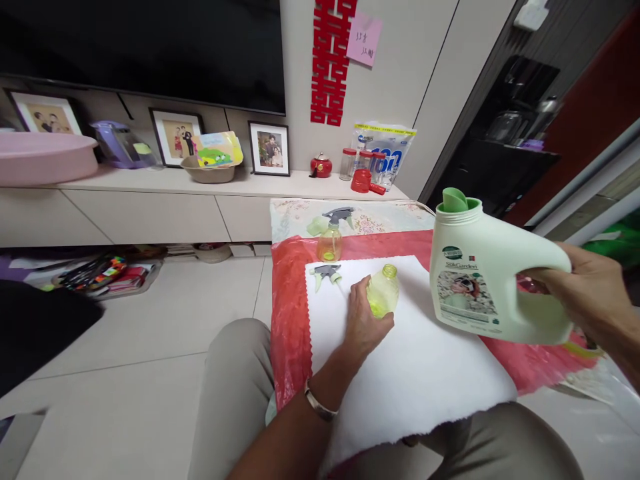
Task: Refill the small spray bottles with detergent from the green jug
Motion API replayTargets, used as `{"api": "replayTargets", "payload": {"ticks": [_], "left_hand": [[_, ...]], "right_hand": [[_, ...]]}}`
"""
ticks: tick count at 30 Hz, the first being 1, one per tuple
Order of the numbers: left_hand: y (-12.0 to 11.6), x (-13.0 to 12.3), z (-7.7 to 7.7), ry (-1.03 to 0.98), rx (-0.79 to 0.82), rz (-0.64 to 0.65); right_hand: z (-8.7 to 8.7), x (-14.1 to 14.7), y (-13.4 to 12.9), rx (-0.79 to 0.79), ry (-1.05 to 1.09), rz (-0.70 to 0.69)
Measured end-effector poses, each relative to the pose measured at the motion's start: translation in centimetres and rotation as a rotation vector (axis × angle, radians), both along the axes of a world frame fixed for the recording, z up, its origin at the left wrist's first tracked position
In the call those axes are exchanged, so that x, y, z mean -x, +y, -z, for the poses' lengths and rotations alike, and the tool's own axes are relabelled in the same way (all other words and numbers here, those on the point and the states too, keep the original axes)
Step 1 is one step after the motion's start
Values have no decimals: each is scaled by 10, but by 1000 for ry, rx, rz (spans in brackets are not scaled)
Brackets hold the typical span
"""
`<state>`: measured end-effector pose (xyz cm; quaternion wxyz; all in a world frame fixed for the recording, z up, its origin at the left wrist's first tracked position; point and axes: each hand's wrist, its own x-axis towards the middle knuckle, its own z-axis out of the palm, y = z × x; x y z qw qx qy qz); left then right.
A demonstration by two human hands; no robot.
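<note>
My left hand (pixel 367 317) is wrapped round a small see-through yellow-green bottle (pixel 384 291), whose neck is uncapped and which leans slightly over the white cloth (pixel 400 373). In my right hand (pixel 583 280) is the handle of a big pale green jug (pixel 465 273) with a printed label; its mouth is uncapped with a green spout inside, and it is held up to the right of the bottle. A loose grey and green spray head (pixel 327 273) lies on the cloth left of the bottle. Behind it stands a yellowish spray bottle (pixel 330 243) with its head on.
Red plastic sheeting (pixel 290 320) lies under the cloth. On the long cabinet (pixel 165 200) behind are picture frames, a pink basin (pixel 45 158), a small red teapot (pixel 321 165), red-lidded jars and a plastic bag (pixel 395 150). My knees are below the table's front edge.
</note>
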<state>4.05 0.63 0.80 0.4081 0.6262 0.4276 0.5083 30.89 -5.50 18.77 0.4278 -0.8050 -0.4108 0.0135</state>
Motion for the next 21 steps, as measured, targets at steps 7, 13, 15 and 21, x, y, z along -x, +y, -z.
{"api": "replayTargets", "payload": {"ticks": [7, 13, 15, 21], "left_hand": [[0, 0, 5, 2, -53, 9], [-2, 1, 6, -6, -81, 19], [-2, 1, 5, 5, -85, 19], [-2, 1, 5, 20, -102, 27]], "right_hand": [[-28, -7, -20, 228, -151, -22], [-39, -11, -24, 327, -344, -127], [-40, -12, -25, 356, -375, -150], [-48, -8, -20, 546, -443, -85]]}}
